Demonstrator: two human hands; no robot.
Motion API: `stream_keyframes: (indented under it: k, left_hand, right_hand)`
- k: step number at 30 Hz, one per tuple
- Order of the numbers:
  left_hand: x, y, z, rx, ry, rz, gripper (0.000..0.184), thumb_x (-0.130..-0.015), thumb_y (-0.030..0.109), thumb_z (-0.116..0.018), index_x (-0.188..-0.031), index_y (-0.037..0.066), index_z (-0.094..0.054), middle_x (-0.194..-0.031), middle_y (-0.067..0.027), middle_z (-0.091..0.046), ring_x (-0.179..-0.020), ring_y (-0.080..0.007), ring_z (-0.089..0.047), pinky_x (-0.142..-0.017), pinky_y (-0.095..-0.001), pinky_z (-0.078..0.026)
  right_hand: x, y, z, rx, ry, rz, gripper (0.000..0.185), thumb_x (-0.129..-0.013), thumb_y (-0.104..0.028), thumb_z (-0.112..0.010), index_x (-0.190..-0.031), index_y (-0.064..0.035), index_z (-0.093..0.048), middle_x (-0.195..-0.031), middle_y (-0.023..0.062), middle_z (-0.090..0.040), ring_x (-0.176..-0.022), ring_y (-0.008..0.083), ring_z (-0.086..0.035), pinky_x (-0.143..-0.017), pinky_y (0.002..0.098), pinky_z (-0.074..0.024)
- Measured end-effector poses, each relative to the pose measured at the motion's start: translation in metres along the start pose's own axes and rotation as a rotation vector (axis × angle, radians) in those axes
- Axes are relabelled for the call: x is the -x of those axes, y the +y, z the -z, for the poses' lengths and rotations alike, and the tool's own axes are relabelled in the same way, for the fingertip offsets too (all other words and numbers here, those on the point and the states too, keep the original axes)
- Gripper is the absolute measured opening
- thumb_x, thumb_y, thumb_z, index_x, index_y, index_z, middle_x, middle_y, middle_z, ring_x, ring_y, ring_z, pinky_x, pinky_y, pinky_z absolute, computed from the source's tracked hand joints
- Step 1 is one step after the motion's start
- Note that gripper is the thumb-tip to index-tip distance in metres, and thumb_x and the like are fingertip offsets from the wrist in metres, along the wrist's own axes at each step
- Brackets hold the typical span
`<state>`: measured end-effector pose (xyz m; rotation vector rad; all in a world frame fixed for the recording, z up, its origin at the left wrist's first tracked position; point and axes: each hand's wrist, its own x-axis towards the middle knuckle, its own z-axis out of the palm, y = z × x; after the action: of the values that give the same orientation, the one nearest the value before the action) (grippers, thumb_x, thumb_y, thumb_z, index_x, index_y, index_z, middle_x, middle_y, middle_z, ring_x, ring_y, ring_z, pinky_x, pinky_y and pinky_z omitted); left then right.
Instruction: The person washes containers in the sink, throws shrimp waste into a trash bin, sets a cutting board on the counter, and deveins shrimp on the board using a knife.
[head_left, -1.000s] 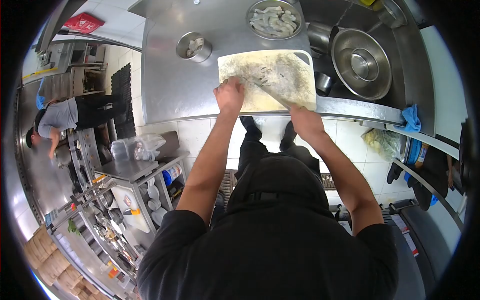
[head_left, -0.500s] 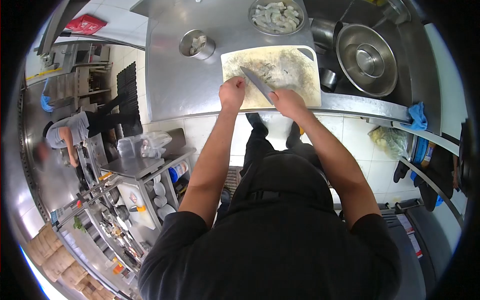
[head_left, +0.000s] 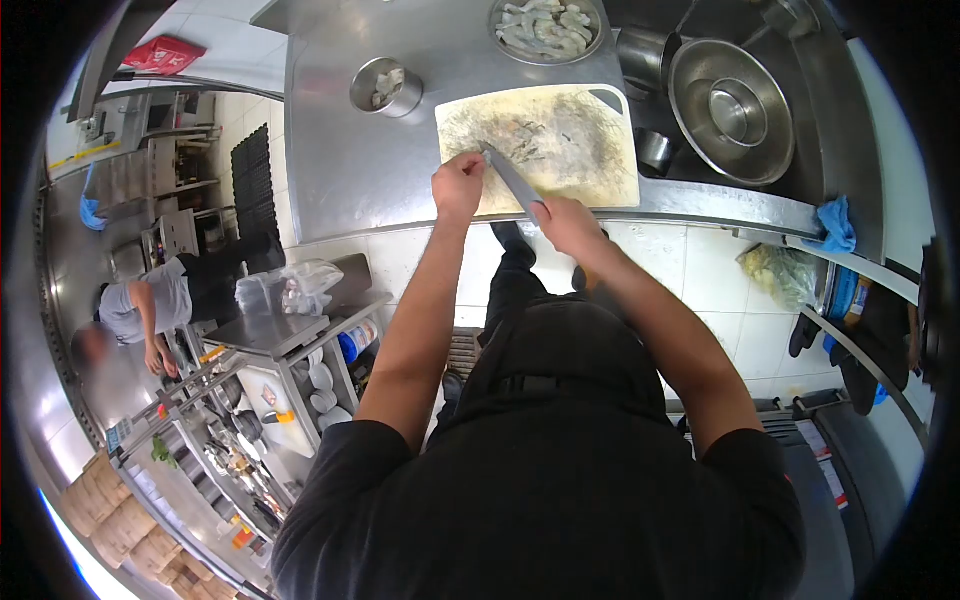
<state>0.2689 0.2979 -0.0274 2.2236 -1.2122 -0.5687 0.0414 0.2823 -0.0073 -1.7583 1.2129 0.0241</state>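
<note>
My left hand (head_left: 459,186) is closed in a pinch over the left part of the cutting board (head_left: 600,150). At its fingertips is a small greyish piece that looks like a shrimp (head_left: 487,156), mostly hidden by the fingers. My right hand (head_left: 570,225) grips the handle of a kitchen knife (head_left: 514,182) at the board's front edge. The blade slants up and left, its tip beside the left fingertips. Dark thin scraps lie on the stained board. Behind it stands a metal bowl (head_left: 497,50) of peeled shrimp (head_left: 545,28); to its left, a small metal pot (head_left: 404,102) holds pale pieces.
At the right is a sink with a large metal basin (head_left: 687,125), a smaller bowl (head_left: 738,112) inside it, and a metal cup (head_left: 655,152). A blue cloth (head_left: 834,226) hangs by the sink's edge. Another person (head_left: 150,305) stands at the left, past a steel cart (head_left: 265,335).
Both hands and the knife have shifted slightly left in view, and the knife tip is now against the left fingertips. The other person's arms have moved. The whole view has shifted slightly.
</note>
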Motion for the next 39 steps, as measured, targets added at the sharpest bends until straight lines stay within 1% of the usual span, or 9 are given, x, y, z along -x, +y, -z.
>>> stream_keyframes:
  k: [9,17,21,25,27,30,33,36,39]
  left_hand:
    - [0.008,0.008,0.002,-0.212,0.034,0.111,0.012,-0.085,0.029,-0.079,-0.095,0.023,-0.081,-0.089,0.0001,-0.079,-0.086,-0.0211,-0.075,-0.083,-0.0375,-0.054]
    - [0.012,0.003,0.003,-0.068,0.019,0.170,0.015,-0.085,0.026,-0.080,-0.095,0.014,-0.080,-0.089,-0.0043,-0.079,-0.084,-0.0225,-0.075,-0.079,-0.0367,-0.057]
    - [0.012,0.000,0.000,-0.020,0.027,0.200,0.014,-0.085,0.023,-0.079,-0.094,0.012,-0.079,-0.090,-0.0060,-0.079,-0.084,-0.0232,-0.076,-0.080,-0.0368,-0.058]
    - [0.012,0.003,0.002,-0.034,0.022,0.171,0.017,-0.086,0.019,-0.081,-0.096,0.005,-0.078,-0.088,-0.0089,-0.078,-0.080,-0.0189,-0.074,-0.076,-0.0336,-0.057]
    - [0.010,0.002,0.004,-0.059,-0.005,0.153,0.019,-0.086,0.019,-0.080,-0.099,0.005,-0.077,-0.088,-0.0086,-0.078,-0.081,-0.0193,-0.074,-0.077,-0.0337,-0.057]
    - [0.005,0.004,0.011,-0.037,-0.053,0.092,0.020,-0.088,0.017,-0.074,-0.108,0.013,-0.076,-0.097,-0.0079,-0.078,-0.090,-0.0268,-0.075,-0.082,-0.0391,-0.058]
    - [-0.002,0.015,0.020,-0.165,-0.102,-0.065,0.028,-0.088,0.011,-0.069,-0.116,0.014,-0.072,-0.105,-0.0113,-0.074,-0.098,-0.0317,-0.072,-0.085,-0.0423,-0.058]
    - [-0.010,0.010,0.025,-0.257,-0.185,-0.293,0.031,-0.087,0.007,-0.066,-0.117,0.013,-0.070,-0.109,-0.0138,-0.070,-0.101,-0.0350,-0.070,-0.087,-0.0450,-0.057]
    - [-0.014,0.007,0.026,-0.262,-0.218,-0.321,0.028,-0.086,0.008,-0.067,-0.114,0.014,-0.070,-0.106,-0.0128,-0.070,-0.098,-0.0353,-0.069,-0.086,-0.0461,-0.057]
  right_hand:
    - [0.023,-0.007,-0.006,0.048,0.015,0.020,0.040,-0.105,-0.038,-0.053,-0.105,-0.0023,-0.071,-0.094,0.0235,-0.073,-0.092,0.0442,-0.070,-0.083,0.0555,-0.0538]
    - [0.019,0.004,-0.013,0.059,0.030,0.091,0.044,-0.106,-0.040,-0.051,-0.099,-0.0015,-0.070,-0.092,0.0236,-0.073,-0.091,0.0446,-0.070,-0.082,0.0553,-0.0536]
    - [0.032,0.003,-0.014,0.076,-0.006,0.025,0.043,-0.106,-0.041,-0.051,-0.100,-0.0026,-0.070,-0.093,0.0221,-0.074,-0.091,0.0434,-0.071,-0.082,0.0548,-0.0540]
    - [0.049,0.007,-0.006,0.149,-0.053,0.017,0.043,-0.107,-0.042,-0.049,-0.103,-0.0038,-0.069,-0.095,0.0213,-0.074,-0.092,0.0422,-0.071,-0.082,0.0547,-0.0546]
    - [0.055,0.012,-0.003,0.178,-0.074,0.027,0.043,-0.107,-0.042,-0.049,-0.103,-0.0039,-0.069,-0.095,0.0215,-0.074,-0.092,0.0419,-0.071,-0.082,0.0548,-0.0547]
    - [0.065,0.016,0.004,0.190,-0.088,0.035,0.043,-0.107,-0.042,-0.048,-0.103,-0.0039,-0.068,-0.094,0.0219,-0.073,-0.091,0.0419,-0.071,-0.081,0.0550,-0.0548]
    - [0.071,0.013,0.017,0.182,-0.055,0.017,0.043,-0.107,-0.041,-0.048,-0.102,-0.0033,-0.067,-0.092,0.0221,-0.073,-0.089,0.0423,-0.071,-0.080,0.0552,-0.0548]
    - [0.070,0.009,0.022,0.188,-0.003,0.013,0.043,-0.108,-0.040,-0.047,-0.102,-0.0024,-0.066,-0.089,0.0225,-0.073,-0.086,0.0426,-0.071,-0.078,0.0557,-0.0549]
    - [0.062,0.005,0.021,0.184,0.066,0.013,0.041,-0.108,-0.038,-0.047,-0.102,-0.0018,-0.065,-0.086,0.0225,-0.072,-0.083,0.0428,-0.071,-0.075,0.0563,-0.0548]
